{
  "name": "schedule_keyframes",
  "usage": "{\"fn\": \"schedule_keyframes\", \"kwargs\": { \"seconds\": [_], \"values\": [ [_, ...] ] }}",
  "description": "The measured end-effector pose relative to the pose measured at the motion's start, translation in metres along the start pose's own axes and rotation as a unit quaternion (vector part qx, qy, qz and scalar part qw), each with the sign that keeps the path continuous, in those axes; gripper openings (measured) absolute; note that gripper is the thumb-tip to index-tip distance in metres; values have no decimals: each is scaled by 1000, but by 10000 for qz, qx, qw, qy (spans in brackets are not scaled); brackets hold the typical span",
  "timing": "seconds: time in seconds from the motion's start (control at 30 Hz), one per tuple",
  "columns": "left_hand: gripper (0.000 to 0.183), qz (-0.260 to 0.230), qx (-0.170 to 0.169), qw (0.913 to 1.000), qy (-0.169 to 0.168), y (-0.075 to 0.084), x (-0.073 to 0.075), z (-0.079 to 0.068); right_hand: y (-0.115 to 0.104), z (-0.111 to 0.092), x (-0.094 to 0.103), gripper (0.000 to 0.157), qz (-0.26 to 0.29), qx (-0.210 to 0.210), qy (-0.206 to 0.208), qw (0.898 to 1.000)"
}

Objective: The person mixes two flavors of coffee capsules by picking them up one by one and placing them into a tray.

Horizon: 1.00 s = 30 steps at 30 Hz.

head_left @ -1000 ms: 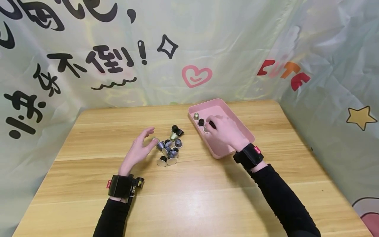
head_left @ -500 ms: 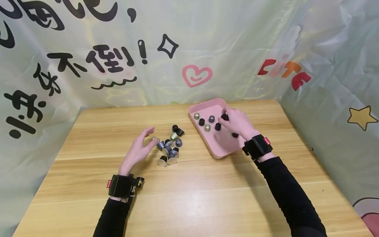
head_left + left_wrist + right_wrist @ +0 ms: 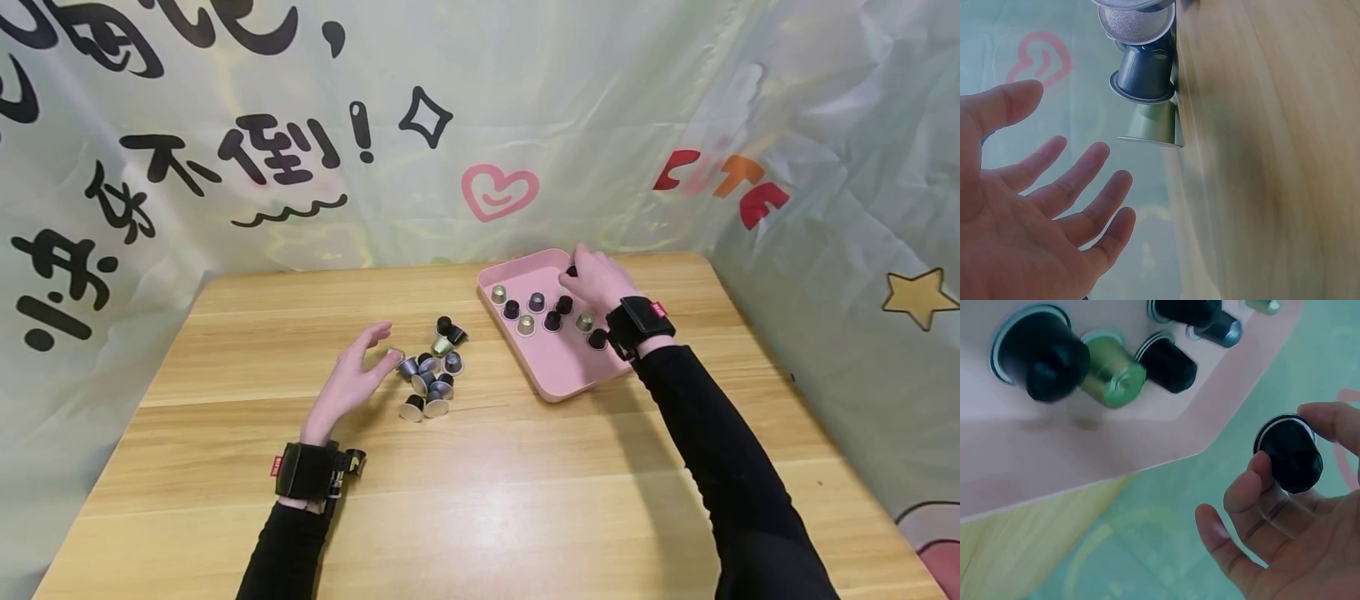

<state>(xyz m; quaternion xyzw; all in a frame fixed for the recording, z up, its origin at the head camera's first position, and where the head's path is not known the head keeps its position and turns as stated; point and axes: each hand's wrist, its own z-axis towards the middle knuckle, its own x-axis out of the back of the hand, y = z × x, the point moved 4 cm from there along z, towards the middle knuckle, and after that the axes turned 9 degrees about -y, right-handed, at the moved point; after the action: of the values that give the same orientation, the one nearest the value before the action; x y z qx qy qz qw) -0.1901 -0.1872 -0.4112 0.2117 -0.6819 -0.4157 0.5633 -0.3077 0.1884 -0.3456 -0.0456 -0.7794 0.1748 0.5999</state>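
Note:
My right hand (image 3: 600,282) is over the far right corner of a pink tray (image 3: 558,377), pinching a black coffee capsule (image 3: 1291,456) between thumb and fingers. Inside the tray several capsules stand spaced apart, rim down: black ones (image 3: 597,339), pale green ones (image 3: 526,325) and a grey one (image 3: 537,302). Palm facing inward and fingers loosely spread, my left hand (image 3: 348,383) rests at the left side of a loose heap of capsules (image 3: 440,346) on the table. Its thumb tip overlaps the leftmost capsule in the head view. The left wrist view shows that hand holding nothing.
The wooden table (image 3: 480,500) bears the tray at its back right and the heap left of it. A printed cloth (image 3: 585,108) hangs behind the table and along its sides. Each wrist wears a black strap (image 3: 306,472) with a camera.
My right hand has moved from the tray's middle to its far right corner. More capsules, black ones among them, now show standing in the tray. My left hand has kept still.

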Motion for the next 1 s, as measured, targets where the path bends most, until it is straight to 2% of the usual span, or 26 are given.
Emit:
{"fn": "schedule_keyframes", "kwargs": {
  "seconds": [0.2,0.33,0.43,0.57,0.7,0.83,1.0],
  "values": [
    [61,-9,26,10000,17,-1,1,-1,-8,26,-7,26,-420,107,-284,9987],
    [61,-48,77,10000,-1,0,2,-1,-9,39,-13,26,-550,-156,-550,9968],
    [61,-58,100,9999,-12,-1,2,-1,-13,41,-15,27,-572,-382,-617,9957],
    [61,-82,72,9999,-30,-1,0,0,-18,40,-18,20,-577,-447,-562,9958],
    [60,-76,103,9999,-63,-2,-2,2,-11,46,-22,17,-714,-438,-557,9949],
    [59,-42,202,9997,-101,-3,-2,3,-4,48,-21,25,-856,-427,-523,9940],
    [57,-19,171,9998,-93,-4,-1,3,-8,36,-17,39,-733,-214,-447,9961]
  ]
}}
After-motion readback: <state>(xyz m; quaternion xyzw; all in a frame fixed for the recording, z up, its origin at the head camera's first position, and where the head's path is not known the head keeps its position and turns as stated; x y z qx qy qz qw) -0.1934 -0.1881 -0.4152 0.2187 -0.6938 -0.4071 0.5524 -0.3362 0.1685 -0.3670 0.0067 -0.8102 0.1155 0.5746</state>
